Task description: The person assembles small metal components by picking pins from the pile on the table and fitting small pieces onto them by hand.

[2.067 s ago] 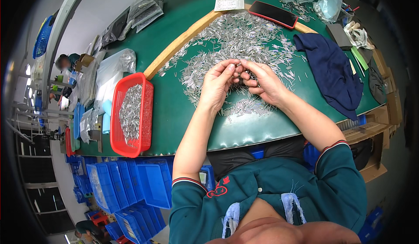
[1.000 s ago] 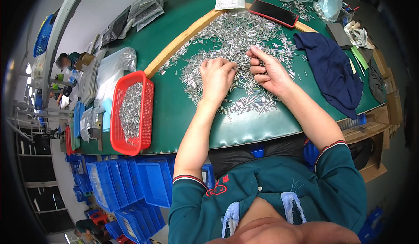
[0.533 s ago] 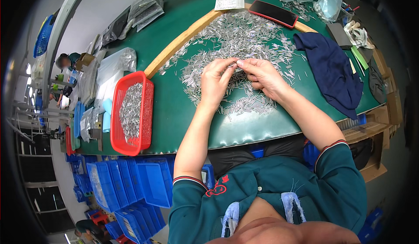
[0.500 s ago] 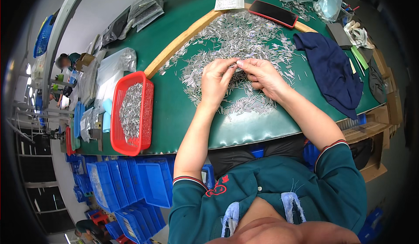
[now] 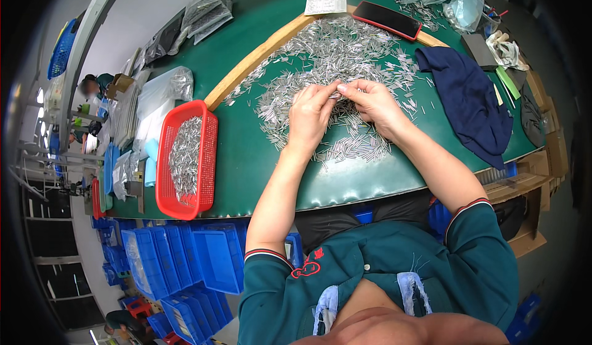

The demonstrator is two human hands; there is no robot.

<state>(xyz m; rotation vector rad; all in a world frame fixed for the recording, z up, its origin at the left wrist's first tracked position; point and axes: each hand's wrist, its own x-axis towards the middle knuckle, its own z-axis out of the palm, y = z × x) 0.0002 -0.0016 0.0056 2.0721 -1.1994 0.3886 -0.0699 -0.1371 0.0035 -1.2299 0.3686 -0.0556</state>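
Observation:
A wide pile of small silvery metal pins (image 5: 345, 45) lies spread over the green table (image 5: 246, 178). Above its near part my left hand (image 5: 310, 113) and my right hand (image 5: 377, 105) meet at the fingertips. Both are closed in a pinch, thumb against forefinger. Whatever sits between the fingertips is too small and too covered to make out; it may be a pin from the pile. To the left stands a red plastic basket (image 5: 210, 160) with more of the same pins (image 5: 185, 160) heaped inside.
Wooden strips (image 5: 259, 55) frame the pile's far side. A phone (image 5: 387, 19) and paper slips (image 5: 325, 4) rest there. Dark blue cloth (image 5: 468, 101) lies at the right, clear plastic bags (image 5: 163, 92) at the left. Blue bins (image 5: 219, 258) are stacked below the table's left edge.
My left hand has shifted slightly right and turned a little, its back now more in view. The fingertips of both hands stay together. The basket and pile look the same.

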